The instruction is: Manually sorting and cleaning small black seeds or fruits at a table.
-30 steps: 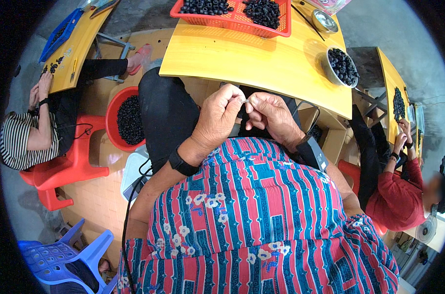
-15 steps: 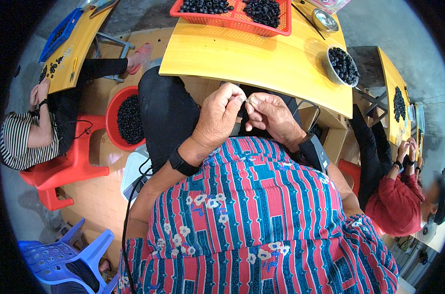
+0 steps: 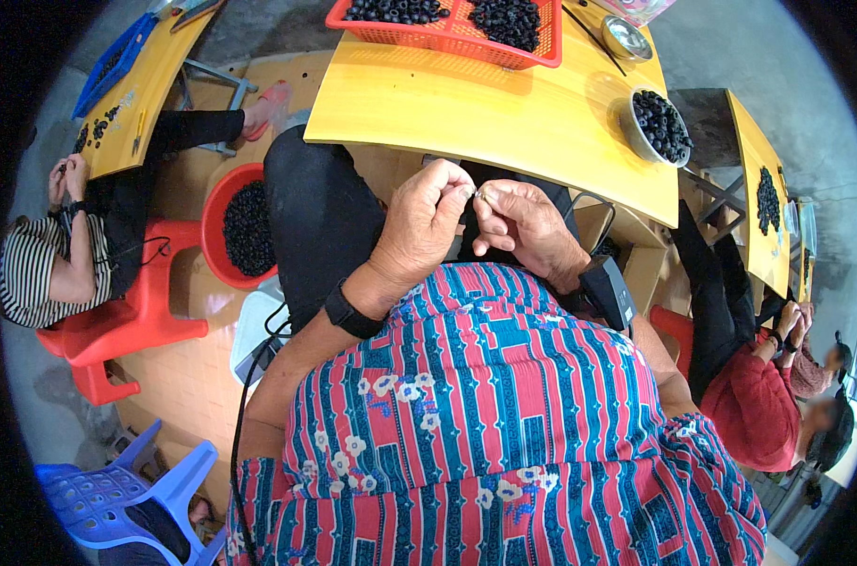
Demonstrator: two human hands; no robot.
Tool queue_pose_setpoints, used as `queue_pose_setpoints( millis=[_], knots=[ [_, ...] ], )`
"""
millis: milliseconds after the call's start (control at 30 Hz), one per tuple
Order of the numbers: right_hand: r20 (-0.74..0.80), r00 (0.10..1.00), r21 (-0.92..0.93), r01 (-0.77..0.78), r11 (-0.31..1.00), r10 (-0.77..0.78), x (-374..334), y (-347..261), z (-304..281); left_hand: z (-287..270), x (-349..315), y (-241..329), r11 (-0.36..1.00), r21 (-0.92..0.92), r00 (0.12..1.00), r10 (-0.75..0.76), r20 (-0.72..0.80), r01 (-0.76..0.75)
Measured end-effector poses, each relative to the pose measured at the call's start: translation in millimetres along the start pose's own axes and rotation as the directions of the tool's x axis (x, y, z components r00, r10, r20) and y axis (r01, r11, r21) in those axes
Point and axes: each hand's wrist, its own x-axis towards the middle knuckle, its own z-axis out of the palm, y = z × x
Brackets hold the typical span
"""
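My left hand [image 3: 423, 219] and my right hand [image 3: 527, 219] meet in front of my chest, just short of the yellow table's near edge. Thumb and forefinger of each are pinched together, the fingertips almost touching. Whatever lies between them is too small to make out. Beyond my hands, a red plastic basket [image 3: 428, 38] on the yellow table [image 3: 466, 108] holds small black ring-like pieces in two compartments. At the table's right corner stands a bowl [image 3: 633, 141] heaped with similar black pieces [image 3: 662, 124].
A red tub [image 3: 212, 236] of black pieces stands on the floor to my left, near a red stool [image 3: 136, 330] and a blue chair [image 3: 98, 500]. A metal dish [image 3: 626, 40] lies by a dark stick [image 3: 593, 40]. People [image 3: 744, 415] work at side tables.
My hands have hardly moved and keep their pinch. The person on the left has drawn their hands back from the table edge. At right, the red-clad person has shifted lower, revealing another person behind.
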Motion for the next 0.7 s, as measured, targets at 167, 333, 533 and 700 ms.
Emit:
queue_pose_setpoints(
  millis=[167,333,533,700],
  knots=[
    [0.018,0.999,-0.026,-0.033,0.999,0.033,0.7,-1.4,1.0,1.5,0.3,3.6,1.0,0.006,1.0,0.0,-0.023,0.0],
    [0.015,0.998,-0.03,-0.066,0.997,0.066,0.9,-0.4,2.0,1.6,0.2,3.2,0.999,0.045,0.999,0.017,-0.034,-0.015],
    [-0.021,0.999,-0.021,-0.028,0.999,0.027,2.3,4.7,-2.2,3.9,2.0,-0.5,0.978,0.166,0.99,0.136,-0.048,-0.126],
    [-0.022,0.999,0.02,-0.03,0.999,0.031,2.3,5.4,-3.2,3.7,1.6,4.1,0.966,0.181,0.979,0.195,-0.052,-0.183]
  ],
)
